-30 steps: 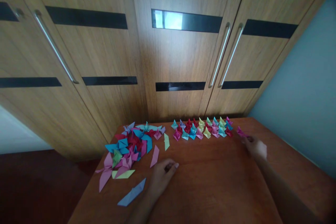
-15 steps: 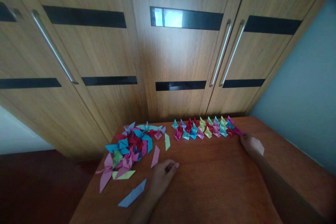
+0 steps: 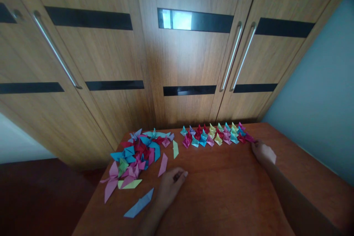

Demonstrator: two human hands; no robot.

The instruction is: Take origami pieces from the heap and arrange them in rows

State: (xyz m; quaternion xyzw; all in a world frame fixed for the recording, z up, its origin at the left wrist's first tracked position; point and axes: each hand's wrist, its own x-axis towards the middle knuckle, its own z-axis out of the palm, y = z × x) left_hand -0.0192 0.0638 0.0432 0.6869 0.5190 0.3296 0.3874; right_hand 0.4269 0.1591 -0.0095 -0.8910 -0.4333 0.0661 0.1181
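Observation:
My right hand (image 3: 264,153) pinches the near edge of a magenta folded paper piece (image 3: 249,138) at the right end of the rows. Those rows are small pointed origami pieces in several colours, such as a yellow origami piece (image 3: 218,139). My left hand (image 3: 170,185) rests on the table with its fingers curled in and nothing visible in them. Near it lie a pink folded paper strip (image 3: 163,165) and a pale blue folded strip (image 3: 139,203). Left of them spreads a heap of origami pieces, with a red piece (image 3: 142,150) amid it.
The reddish-brown wooden table (image 3: 221,195) backs onto a wooden wardrobe (image 3: 188,59) with metal handles. A pale green strip (image 3: 175,149) lies between heap and rows. At the right stands a blue-grey wall (image 3: 318,96).
The view has shifted very slightly. Both hands and the paper pieces hold the same places on the table.

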